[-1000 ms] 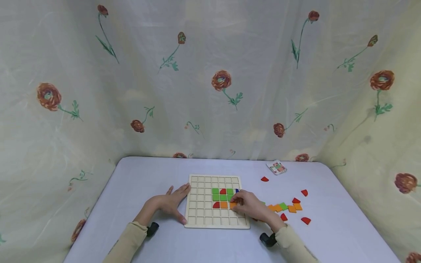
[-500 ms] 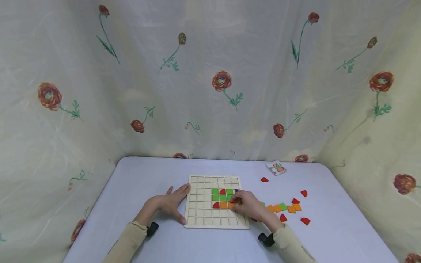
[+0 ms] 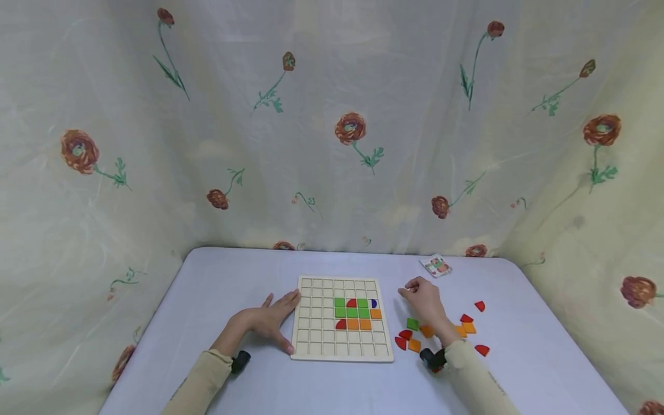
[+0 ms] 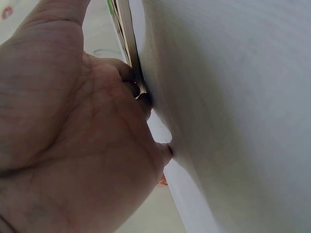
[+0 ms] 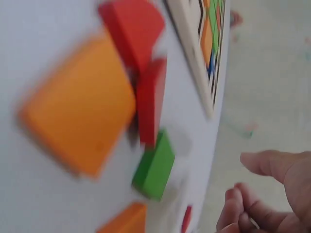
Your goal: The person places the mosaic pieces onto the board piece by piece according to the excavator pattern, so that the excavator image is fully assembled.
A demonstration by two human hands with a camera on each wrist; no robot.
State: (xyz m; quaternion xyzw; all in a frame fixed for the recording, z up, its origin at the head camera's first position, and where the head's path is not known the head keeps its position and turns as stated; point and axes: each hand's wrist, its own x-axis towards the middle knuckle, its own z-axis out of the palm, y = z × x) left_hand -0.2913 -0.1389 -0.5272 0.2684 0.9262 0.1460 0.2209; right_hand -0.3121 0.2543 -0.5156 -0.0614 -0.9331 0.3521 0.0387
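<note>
A pale wooden grid board [image 3: 313,317] lies flat on the table, with several green, red and orange tiles and one blue rounded tile [image 3: 374,304] set in its squares. My left hand [image 3: 270,320] rests at the board's left edge, fingers spread and thumb near the lower corner. Off the board's right side is my right hand [image 3: 422,300], its thumb and fingers apart with nothing between them in the right wrist view. Beneath that wrist are loose tiles, among them a green one [image 3: 412,324] and an orange one [image 3: 414,345].
A small patterned card [image 3: 436,265] lies near the table's back edge. Red quarter-round tiles [image 3: 482,350] and orange squares [image 3: 469,327] are scattered right of the right forearm. A flowered curtain [image 3: 321,144] surrounds the table.
My right hand has left the board and moved right and back, above the loose tiles. An orange tile under the blue one is now uncovered. The left hand stays put.
</note>
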